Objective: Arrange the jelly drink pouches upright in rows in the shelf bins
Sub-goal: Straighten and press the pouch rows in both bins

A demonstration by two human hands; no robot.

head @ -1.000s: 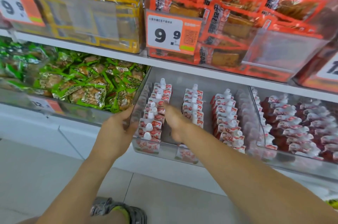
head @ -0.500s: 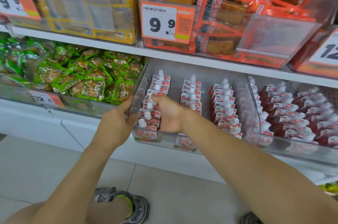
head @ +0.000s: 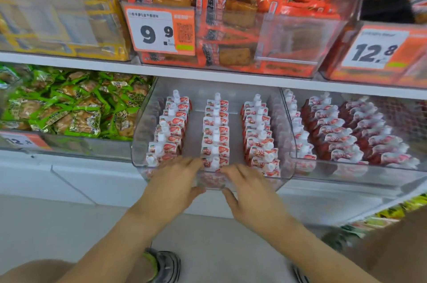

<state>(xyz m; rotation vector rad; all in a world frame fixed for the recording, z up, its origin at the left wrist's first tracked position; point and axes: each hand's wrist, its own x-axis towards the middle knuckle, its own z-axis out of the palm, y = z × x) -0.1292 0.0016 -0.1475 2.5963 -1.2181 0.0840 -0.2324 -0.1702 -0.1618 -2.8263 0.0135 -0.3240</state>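
Observation:
A clear plastic bin [head: 141,121] on the lower shelf holds three rows of red-and-white jelly pouches with white caps, standing upright: a left row [head: 172,125], a middle row [head: 216,131] and a right row [head: 258,130]. My left hand [head: 172,182] and my right hand [head: 250,188] both grip the bin's front wall at its middle, with fingers over the rim and thumbs on the outside. They sit either side of the front pouch of the middle row.
A second clear bin [head: 346,170] to the right holds more rows of pouches, some leaning. Green snack packs [head: 69,109] fill the bin on the left. Orange packs with a 9.9 price tag [head: 159,30] sit on the shelf above. The floor and my shoes lie below.
My right hand left the left row and came to the front wall. My left hand slid from the bin's left corner to the front middle.

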